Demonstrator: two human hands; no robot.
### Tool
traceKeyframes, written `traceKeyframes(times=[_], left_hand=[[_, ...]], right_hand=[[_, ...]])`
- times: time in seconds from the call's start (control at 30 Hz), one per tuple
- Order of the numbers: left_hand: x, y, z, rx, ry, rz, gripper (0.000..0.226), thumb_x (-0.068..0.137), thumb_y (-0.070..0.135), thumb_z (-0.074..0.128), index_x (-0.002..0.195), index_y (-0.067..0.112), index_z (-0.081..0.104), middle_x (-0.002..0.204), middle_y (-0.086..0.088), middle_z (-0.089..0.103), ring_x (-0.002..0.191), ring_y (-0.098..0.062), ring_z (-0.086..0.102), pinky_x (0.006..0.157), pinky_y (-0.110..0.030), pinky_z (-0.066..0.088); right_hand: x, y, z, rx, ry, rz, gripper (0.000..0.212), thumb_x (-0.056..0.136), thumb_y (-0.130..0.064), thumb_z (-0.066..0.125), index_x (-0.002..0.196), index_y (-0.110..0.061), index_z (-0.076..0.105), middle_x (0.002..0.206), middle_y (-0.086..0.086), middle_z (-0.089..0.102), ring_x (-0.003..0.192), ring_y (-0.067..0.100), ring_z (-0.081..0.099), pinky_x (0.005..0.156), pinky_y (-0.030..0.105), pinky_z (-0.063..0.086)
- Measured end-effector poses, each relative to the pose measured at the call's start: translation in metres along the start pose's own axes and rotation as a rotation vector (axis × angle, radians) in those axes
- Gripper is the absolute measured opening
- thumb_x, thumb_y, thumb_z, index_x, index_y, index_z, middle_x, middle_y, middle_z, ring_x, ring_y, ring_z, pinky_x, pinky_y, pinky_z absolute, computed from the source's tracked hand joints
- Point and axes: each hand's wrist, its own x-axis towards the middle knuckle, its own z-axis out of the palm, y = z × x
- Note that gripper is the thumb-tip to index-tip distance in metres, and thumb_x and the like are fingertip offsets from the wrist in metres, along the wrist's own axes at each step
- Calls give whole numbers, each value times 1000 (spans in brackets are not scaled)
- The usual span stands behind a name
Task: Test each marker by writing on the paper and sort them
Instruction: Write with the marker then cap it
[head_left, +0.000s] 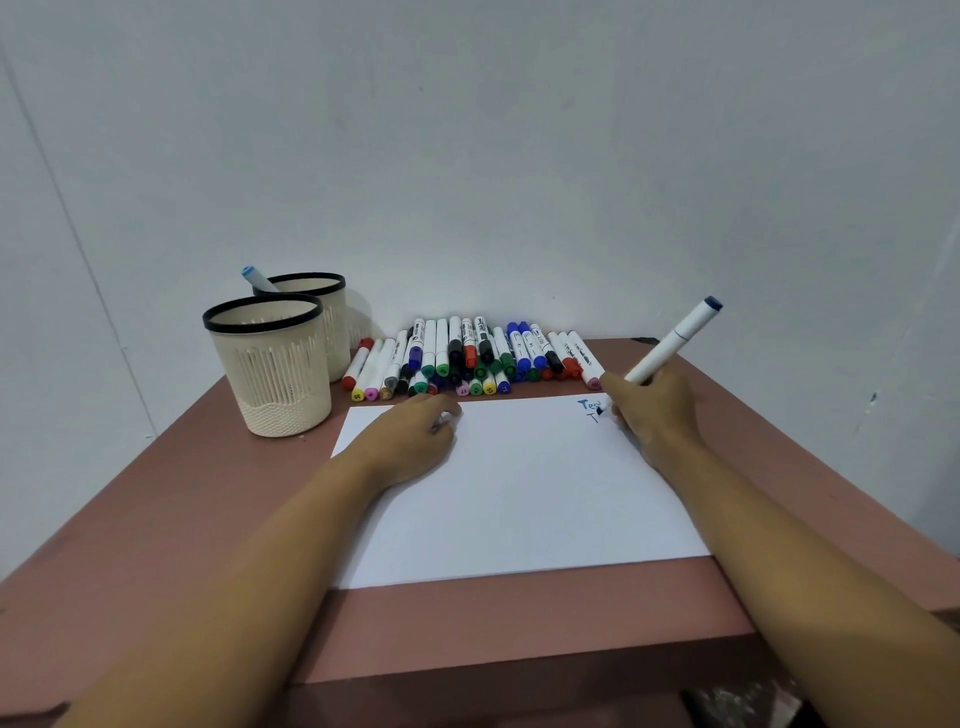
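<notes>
While the left hand (410, 436) rests curled on paper (519, 493), right hand (652, 410) grips marker (670, 340).

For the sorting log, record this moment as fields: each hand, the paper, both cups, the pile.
Right hand: grips a white marker, tip on the paper near its far right corner
Left hand: rests on the paper's far left part, fingers curled; contents unclear
Paper: blue writing, a thin T below
Rear cup: one light-blue-capped marker
Front cup: inside hidden
Pile: many markers beyond the paper
</notes>
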Motion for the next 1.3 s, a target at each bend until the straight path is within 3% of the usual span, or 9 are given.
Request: traceKeyframes(times=[0.67, 1.0, 1.3], left_hand=[[1, -1, 1, 5, 0, -2, 31, 97, 20, 41, 126, 21, 51, 127, -1, 53, 114, -15, 48, 91, -25, 35], [1, -1, 1, 4, 0, -1, 31, 97, 21, 40, 127, 21, 51, 128, -1, 52, 115, -15, 48, 88, -23, 33], [1, 0, 1, 11, 3, 2, 32, 97, 19, 40, 127, 20, 51, 127, -2, 52, 115, -15, 47, 88, -22, 33]], right_hand=[[-2, -2, -1, -30, 2, 12, 30, 80, -12, 69, 66, -12, 42, 61, 4, 47, 51, 18, 46, 52, 30, 39], [-2, -2, -1, -16, 27, 9, 31, 80, -10, 69, 65, -10, 42, 59, 7, 51, 51, 21, 51, 60, 35, 47], [-1, -1, -2, -19, 19, 21, 31, 78, -12, 70, 67, -12, 41, 61, 4, 49, 52, 20, 48, 55, 32, 42]])
